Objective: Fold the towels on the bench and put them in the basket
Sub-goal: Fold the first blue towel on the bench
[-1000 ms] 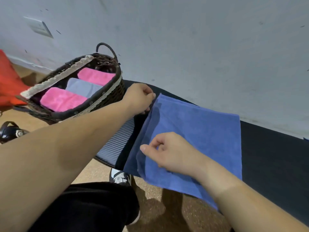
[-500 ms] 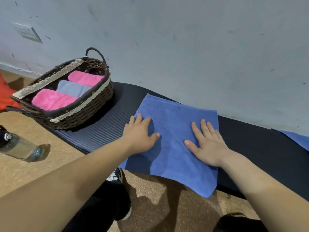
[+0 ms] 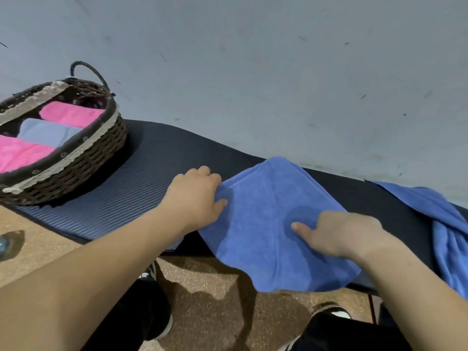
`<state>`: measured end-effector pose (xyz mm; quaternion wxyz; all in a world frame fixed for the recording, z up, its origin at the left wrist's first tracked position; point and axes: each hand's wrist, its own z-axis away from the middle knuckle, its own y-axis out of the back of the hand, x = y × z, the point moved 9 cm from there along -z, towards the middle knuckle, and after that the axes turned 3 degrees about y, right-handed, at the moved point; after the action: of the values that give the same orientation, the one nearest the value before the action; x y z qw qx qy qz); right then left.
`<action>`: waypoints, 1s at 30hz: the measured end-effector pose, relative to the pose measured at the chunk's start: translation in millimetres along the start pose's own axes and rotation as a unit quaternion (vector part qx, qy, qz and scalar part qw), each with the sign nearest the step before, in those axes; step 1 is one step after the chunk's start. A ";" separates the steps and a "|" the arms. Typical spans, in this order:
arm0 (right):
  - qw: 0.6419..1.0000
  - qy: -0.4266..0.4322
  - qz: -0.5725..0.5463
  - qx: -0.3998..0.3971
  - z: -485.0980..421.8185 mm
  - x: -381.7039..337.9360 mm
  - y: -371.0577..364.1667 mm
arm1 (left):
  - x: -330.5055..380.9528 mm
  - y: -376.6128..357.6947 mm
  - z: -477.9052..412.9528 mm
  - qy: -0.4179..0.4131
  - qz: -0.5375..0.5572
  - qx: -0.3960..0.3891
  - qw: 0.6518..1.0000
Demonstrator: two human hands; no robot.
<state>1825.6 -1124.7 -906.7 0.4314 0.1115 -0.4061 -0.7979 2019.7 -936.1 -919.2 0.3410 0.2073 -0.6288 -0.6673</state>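
Note:
A folded blue towel point(image 3: 268, 211) lies on the dark padded bench point(image 3: 141, 178), its near part hanging over the front edge. My left hand point(image 3: 195, 196) grips the towel's left edge, fingers curled under it and thumb on top. My right hand point(image 3: 339, 234) grips the towel's right side, fingers curled and thumb pointing left. The dark wicker basket point(image 3: 83, 158) stands at the bench's left end and holds two folded pink towels point(image 3: 68, 114) and a pale blue one point(image 3: 43, 131).
A second, unfolded blue towel point(image 3: 440, 224) lies crumpled at the bench's right end. A grey wall point(image 3: 253, 72) runs right behind the bench. My legs and shoes point(image 3: 152, 312) stand on the speckled brown floor below. A bottle point(image 3: 3, 245) lies at the far left.
Half a second ago both hands pressed flat on the towel. Now their fingers have curled to grip its left and right sides, and the towel's far edge looks bunched and narrower.

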 end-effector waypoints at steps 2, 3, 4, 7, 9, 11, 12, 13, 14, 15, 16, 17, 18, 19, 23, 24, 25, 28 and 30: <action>0.996 0.002 -0.050 0.070 -18.3 8.0 22.4 | -6.5 0.1 9.9 0.027 0.066 -0.018 0.997; 0.989 0.010 -0.083 0.120 -30.7 10.6 33.7 | -9.3 -2.3 14.5 0.035 0.080 -0.027 0.996; 0.979 0.020 -0.116 0.169 -43.6 11.8 43.1 | -12.1 -5.9 18.2 0.042 0.079 -0.036 0.995; 0.943 0.055 -0.203 0.259 -82.2 9.2 54.2 | -23.3 -15.3 21.0 0.068 0.104 -0.046 0.991; 0.928 0.060 -0.235 0.282 -101.8 7.1 53.4 | -30.8 -19.0 18.7 0.094 0.155 -0.056 0.982; 0.918 0.048 -0.256 0.298 -112.7 7.8 55.9 | -33.6 -20.3 16.3 0.109 0.180 -0.063 0.975; 0.915 0.042 -0.272 0.296 -116.4 8.5 56.8 | -32.4 -20.9 15.1 0.104 0.183 -0.065 0.975; 0.911 0.036 -0.293 0.288 -119.8 9.3 57.0 | -30.2 -20.9 14.5 0.096 0.182 -0.064 0.976; 0.907 0.033 -0.314 0.280 -122.9 10.0 57.0 | -28.1 -20.4 14.1 0.089 0.181 -0.064 0.977; 0.902 0.031 -0.332 0.274 -125.7 10.9 56.9 | -27.2 -20.1 13.5 0.085 0.183 -0.064 0.977; 0.898 0.030 -0.349 0.268 -128.2 12.5 56.2 | -27.4 -19.8 12.5 0.086 0.190 -0.066 0.976; 0.891 0.027 -0.369 0.263 -130.3 14.5 54.4 | -28.0 -18.6 11.1 0.090 0.203 -0.069 0.973; 0.882 0.024 -0.393 0.257 -131.8 16.8 51.8 | -28.5 -16.8 9.3 0.093 0.215 -0.072 0.970; 0.872 0.018 -0.420 0.251 -133.0 19.2 49.1 | -29.0 -14.5 7.2 0.096 0.220 -0.074 0.968; 0.856 0.002 -0.456 0.243 -134.1 23.8 45.0 | -36.0 -6.7 2.9 0.112 0.207 -0.082 0.968; 0.859 0.005 -0.449 0.247 -133.6 23.1 46.5 | -38.5 -5.8 3.0 0.116 0.209 -0.081 0.968; 0.860 0.009 -0.443 0.253 -132.9 22.6 48.3 | -41.2 -4.2 3.4 0.120 0.212 -0.076 0.967; 0.866 0.020 -0.426 0.259 -133.3 20.0 50.4 | -51.8 0.5 2.6 0.135 0.223 -0.047 0.964; 0.874 0.018 -0.412 0.257 -134.4 18.5 49.9 | -58.6 -0.2 1.6 0.138 0.211 -0.040 0.967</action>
<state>1915.3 -1228.1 -953.2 0.0273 0.3894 -0.5064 -0.7689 2058.4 -893.0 -928.0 0.5660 0.1459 -0.5779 -0.5695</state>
